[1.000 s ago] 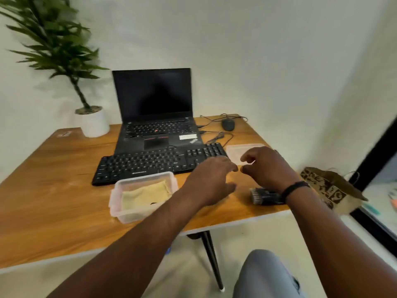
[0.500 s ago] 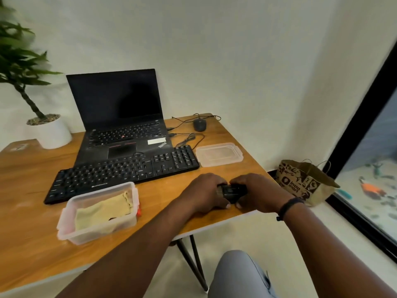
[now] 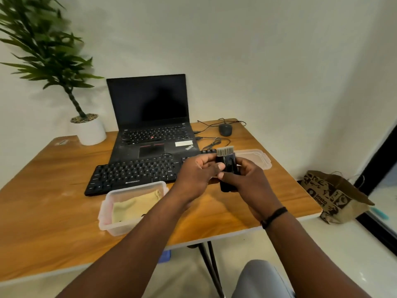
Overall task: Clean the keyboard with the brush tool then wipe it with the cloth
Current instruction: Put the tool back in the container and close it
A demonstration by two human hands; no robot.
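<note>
Brush tool (image 3: 227, 166) now up off the table (image 3: 53, 211) and held upright in mid-air, pale bristles uppermost, where half a second ago it lay low at the near edge under both hands; a second ago lying untouched on the wood beside the right wrist; bristles now out and showing at the top of the black body, so seemingly just opened or extended, though the action itself not visible

Left hand (image 3: 197, 179) curled on the upper part of the brush tool, thumb and fingers pinching its side near the bristle end; right hand (image 3: 247, 183) wrapped round the lower body from the other side, thumb across the front; both clamped on the same thing, neither slack

Keyboard (image 3: 137, 175) flat on the table just beyond the hands, in front of the open laptop (image 3: 150, 125), its right end hidden behind the left hand; not yet touched by the bristles; cloth (image 3: 135, 206) folded inside the clear container (image 3: 111, 220) at the near left, untouched; container lid (image 3: 255, 158) lying apart behind the right hand; mouse (image 3: 225, 129) and its cable further back; plant pot (image 3: 90, 131) at the far left; paper bag (image 3: 330, 196) on the floor to the right

Judged from this: tool prepared and ready, brushing not begun; next likely a handover to one hand and a turn of the bristles down toward the keys; wiping stage wholly ahead
</note>
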